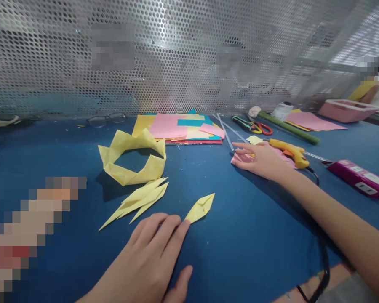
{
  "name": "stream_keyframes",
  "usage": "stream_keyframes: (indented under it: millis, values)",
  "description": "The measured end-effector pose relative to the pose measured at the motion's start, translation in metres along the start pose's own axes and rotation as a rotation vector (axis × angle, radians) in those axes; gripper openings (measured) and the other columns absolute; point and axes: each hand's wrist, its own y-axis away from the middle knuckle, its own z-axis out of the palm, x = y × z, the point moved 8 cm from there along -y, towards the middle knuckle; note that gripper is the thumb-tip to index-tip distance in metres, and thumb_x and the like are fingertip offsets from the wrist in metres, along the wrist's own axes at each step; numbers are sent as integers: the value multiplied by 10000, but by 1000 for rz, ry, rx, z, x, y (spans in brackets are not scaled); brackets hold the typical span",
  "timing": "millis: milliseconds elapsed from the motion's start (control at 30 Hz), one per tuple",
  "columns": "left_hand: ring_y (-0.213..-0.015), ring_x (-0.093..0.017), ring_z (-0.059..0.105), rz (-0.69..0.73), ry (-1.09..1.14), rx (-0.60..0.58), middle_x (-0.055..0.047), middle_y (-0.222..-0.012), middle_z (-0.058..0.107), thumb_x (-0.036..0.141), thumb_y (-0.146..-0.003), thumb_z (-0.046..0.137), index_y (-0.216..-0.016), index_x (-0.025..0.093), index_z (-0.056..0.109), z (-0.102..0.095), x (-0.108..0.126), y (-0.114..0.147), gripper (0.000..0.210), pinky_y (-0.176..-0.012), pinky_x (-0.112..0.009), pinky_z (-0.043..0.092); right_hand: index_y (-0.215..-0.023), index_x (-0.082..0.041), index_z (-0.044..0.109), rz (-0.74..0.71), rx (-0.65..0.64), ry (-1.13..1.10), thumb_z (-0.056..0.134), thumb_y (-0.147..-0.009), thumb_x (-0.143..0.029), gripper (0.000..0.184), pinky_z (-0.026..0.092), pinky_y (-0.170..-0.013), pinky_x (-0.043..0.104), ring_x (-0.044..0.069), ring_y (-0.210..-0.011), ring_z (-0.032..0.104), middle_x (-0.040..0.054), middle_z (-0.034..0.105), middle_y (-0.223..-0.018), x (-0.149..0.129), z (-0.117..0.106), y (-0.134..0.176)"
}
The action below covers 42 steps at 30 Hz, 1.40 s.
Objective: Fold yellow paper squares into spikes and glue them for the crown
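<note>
Mesh [177,54]: rising grey and perforated behind the table, showing blurred shapes beyond.
Table [227,252]: spreading blue beneath everything, running back towards the mesh.
Left hand [154,248]: lying palm down, stretching its fingers forward close together with a slight bend, holding its thumb off to the side; touching the bud with a fingertip, not clasping it.
Bud [200,208]: lying on the table just ahead of the left fingertips, showing folded yellow paper, pointing away and to the right.
Right hand [265,162]: reaching forward, spreading its fingers loosely over the pink slips; gripping nothing that shows, hiding whatever is under the palm, so cannot tell there.
Pink slips [244,156]: lying partly under the right hand.
Glue gun [293,153]: lying just right of the right hand, showing a yellow body.
Ring [121,174]: standing left of centre, raising folded yellow points all around.
Strips [139,200]: overlapping between the ring and the left hand, tapering to yellow tips.
Stack [169,126]: lying near the mesh, showing pink, blue, yellow and red paper.
Sticks [225,132]: slanting between the stack and the right hand.
Scissors [265,128]: lying beyond the right hand, showing red and yellow handles, near a green stem [290,127].
Case [360,176]: lying purple at far right.
</note>
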Motion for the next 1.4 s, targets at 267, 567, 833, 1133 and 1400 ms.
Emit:
stream_keyframes:
  millis: [267, 567, 833, 1133, 1400]
  values:
    - [-1046, -203, 566, -13, -8, -9, -16, -1135, 677, 358, -891, 482, -1227, 172, 587, -1, -1, 0, 398, -879, -287, 460, -1173, -185, 591, 9, -49, 44, 555, -951, -336, 271, 542, -825, 391, 190, -951, 630, 74, 619, -1160, -2, 4, -3]
    - [-1064, -198, 540, -3, 2, -49, 4, -1149, 666, 369, -879, 502, -1249, 192, 572, 6, -1, 3, 416, -897, -282, 438, -881, -171, 664, -24, -46, 22, 600, -916, -351, 194, 522, -798, 360, 150, -791, 634, 19, 679, -876, 30, -7, 4]
    - [-1107, -207, 525, -7, -44, -75, -3, -1237, 632, 393, -881, 487, -1270, 213, 559, 7, -2, 8, 434, -926, -302, 427, -877, -246, 696, -268, 166, -251, 520, -886, -276, 179, 470, -829, 391, 229, -851, 643, 56, 706, -895, -17, -39, 17]
    - [-1107, -200, 497, 15, -57, -80, 28, -1242, 638, 401, -881, 498, -1264, 196, 570, 12, -2, 5, 440, -930, -279, 412, -843, -173, 686, -780, -140, -643, 729, -809, -388, 222, 486, -731, 226, 132, -778, 606, 37, 649, -811, -133, -16, 55]
    - [-1093, -210, 494, 66, -47, -49, 1, -1244, 640, 365, -881, 513, -1266, 151, 569, 9, 1, 8, 443, -926, -291, 397, -774, -155, 645, -745, -199, -689, 648, -875, -226, 124, 431, -633, 211, 112, -677, 533, 13, 587, -718, -143, 0, 54]
